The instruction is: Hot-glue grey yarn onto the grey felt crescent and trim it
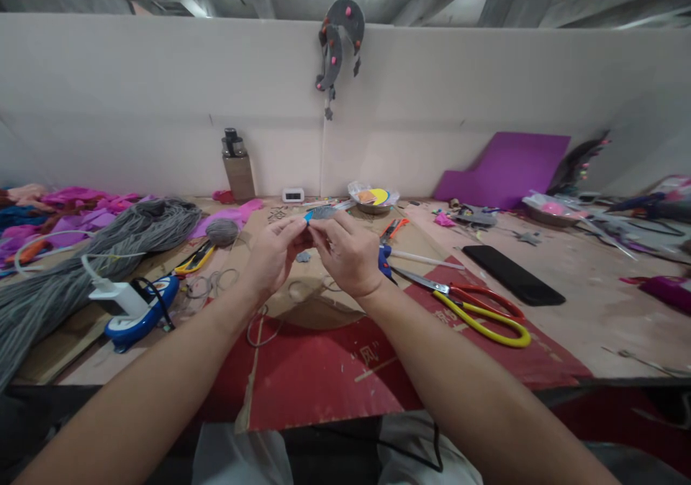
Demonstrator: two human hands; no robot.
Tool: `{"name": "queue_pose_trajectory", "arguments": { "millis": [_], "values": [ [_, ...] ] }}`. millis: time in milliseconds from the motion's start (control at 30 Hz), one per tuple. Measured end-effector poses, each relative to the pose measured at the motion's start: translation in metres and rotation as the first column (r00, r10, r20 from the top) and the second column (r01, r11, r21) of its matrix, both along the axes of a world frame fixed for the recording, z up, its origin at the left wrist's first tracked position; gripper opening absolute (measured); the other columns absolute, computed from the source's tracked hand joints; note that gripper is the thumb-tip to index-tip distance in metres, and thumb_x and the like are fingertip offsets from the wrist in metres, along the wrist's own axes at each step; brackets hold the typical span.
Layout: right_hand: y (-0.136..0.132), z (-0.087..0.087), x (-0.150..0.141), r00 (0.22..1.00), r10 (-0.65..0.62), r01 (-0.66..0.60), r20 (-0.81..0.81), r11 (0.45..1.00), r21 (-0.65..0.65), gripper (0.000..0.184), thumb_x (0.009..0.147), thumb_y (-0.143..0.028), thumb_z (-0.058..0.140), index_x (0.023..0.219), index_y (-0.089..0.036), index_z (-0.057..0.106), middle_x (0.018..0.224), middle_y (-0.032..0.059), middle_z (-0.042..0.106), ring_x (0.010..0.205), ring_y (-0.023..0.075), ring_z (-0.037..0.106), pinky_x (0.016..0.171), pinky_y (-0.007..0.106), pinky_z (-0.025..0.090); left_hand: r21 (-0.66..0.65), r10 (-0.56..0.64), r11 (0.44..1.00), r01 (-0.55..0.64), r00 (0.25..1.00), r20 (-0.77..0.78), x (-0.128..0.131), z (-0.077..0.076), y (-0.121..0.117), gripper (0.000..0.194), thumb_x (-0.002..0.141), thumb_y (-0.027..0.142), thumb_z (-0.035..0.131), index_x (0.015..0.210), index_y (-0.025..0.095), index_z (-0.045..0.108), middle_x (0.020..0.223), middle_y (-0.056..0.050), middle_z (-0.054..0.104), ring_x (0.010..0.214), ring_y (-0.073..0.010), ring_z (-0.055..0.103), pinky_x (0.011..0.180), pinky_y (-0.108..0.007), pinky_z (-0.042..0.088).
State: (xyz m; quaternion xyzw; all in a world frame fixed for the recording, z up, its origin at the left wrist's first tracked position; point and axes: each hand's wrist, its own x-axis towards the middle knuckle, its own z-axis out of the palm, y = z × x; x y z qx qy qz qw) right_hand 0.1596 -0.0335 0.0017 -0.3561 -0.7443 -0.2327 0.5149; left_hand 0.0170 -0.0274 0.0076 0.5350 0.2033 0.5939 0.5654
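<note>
Both hands meet over the middle of the workbench, fingertips close together. My left hand (pixel 276 255) pinches the blue end of a small grey-and-blue piece (pixel 322 213), probably felt. Closed at the piece's other side, my right hand (pixel 348 255) covers much of it, so its full shape is hidden. A small grey scrap (pixel 303 257) lies on the cardboard just below the fingers. Thin grey yarn (pixel 264 335) loops loosely around and under the hands. Beside my right wrist is a blue-handled tool (pixel 384 260), possibly a glue gun, partly hidden.
Red-and-yellow scissors (pixel 486 312) and a black phone (pixel 512 275) lie to the right. At left are a grey yarn hank (pixel 134 237), a yarn ball (pixel 222 232), a yellow cutter (pixel 195 257) and a blue power strip (pixel 143 319). A decorated grey moon (pixel 345 21) hangs on the wall.
</note>
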Motion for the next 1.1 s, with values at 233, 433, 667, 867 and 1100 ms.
{"name": "queue_pose_trajectory", "arguments": {
  "millis": [233, 433, 667, 867, 1100],
  "values": [
    [0.0028, -0.0018, -0.0001, 0.998, 0.057, -0.058, -0.018, 0.996, -0.063, 0.023, 0.1, -0.031, 0.048, 0.098, -0.021, 0.069, 0.083, 0.0045, 0.065, 0.078, 0.0152, 0.061, 0.067, 0.026, 0.043, -0.021, 0.058, 0.998, -0.059, 0.998, -0.038, -0.0009, -0.0003, -0.0003, 0.017, 0.079, 0.031, 0.073, 0.08, 0.015, 0.073, 0.076, -0.005, 0.071, 0.073, -0.0176, 0.068, 0.07, -0.03, 0.055],
    [0.0035, 0.0006, -0.0003, 0.982, 0.152, -0.164, -0.109, 0.98, -0.11, 0.015, 0.097, -0.025, 0.052, 0.102, -0.019, 0.064, 0.094, 0.0074, 0.066, 0.085, 0.0177, 0.062, 0.076, 0.029, 0.049, -0.035, 0.129, 0.99, -0.135, 0.983, -0.127, -0.0017, 0.0038, -0.0016, 0.025, 0.076, 0.039, 0.073, 0.084, 0.015, 0.073, 0.077, -0.005, 0.073, 0.076, -0.019, 0.07, 0.072, -0.031, 0.055],
    [0.0049, 0.0022, 0.0004, 0.976, 0.186, -0.2, -0.112, 0.97, -0.135, 0.01, 0.095, -0.021, 0.054, 0.098, -0.018, 0.063, 0.094, 0.0088, 0.065, 0.086, 0.019, 0.061, 0.079, 0.031, 0.05, -0.058, 0.182, 0.98, -0.193, 0.971, -0.153, -0.0033, 0.0068, -0.0016, 0.027, 0.073, 0.041, 0.074, 0.079, 0.015, 0.07, 0.075, -0.005, 0.071, 0.075, -0.019, 0.068, 0.068, -0.03, 0.054],
    [0.0047, 0.0048, 0.0025, 0.981, 0.156, -0.176, -0.117, 0.967, -0.185, 0.01, 0.094, -0.02, 0.054, 0.09, -0.019, 0.063, 0.092, 0.0074, 0.064, 0.087, 0.0189, 0.06, 0.079, 0.032, 0.049, -0.07, 0.179, 0.979, -0.191, 0.971, -0.158, -0.0058, 0.0059, 0.0013, 0.024, 0.074, 0.038, 0.076, 0.077, 0.015, 0.069, 0.073, -0.004, 0.067, 0.068, -0.0137, 0.063, 0.063, -0.025, 0.05],
    [0.0057, 0.006, 0.0055, 0.983, 0.124, -0.15, -0.132, 0.966, -0.209, 0.005, 0.092, -0.019, 0.06, 0.09, -0.019, 0.064, 0.093, 0.007, 0.064, 0.086, 0.0184, 0.061, 0.078, 0.031, 0.049, -0.112, 0.153, 0.978, -0.174, 0.973, -0.175, -0.0066, 0.0048, 0.0013, 0.023, 0.07, 0.031, 0.08, 0.08, 0.013, 0.069, 0.072, -0.005, 0.068, 0.065, -0.0127, 0.064, 0.061, -0.024, 0.049]
  ]
}}
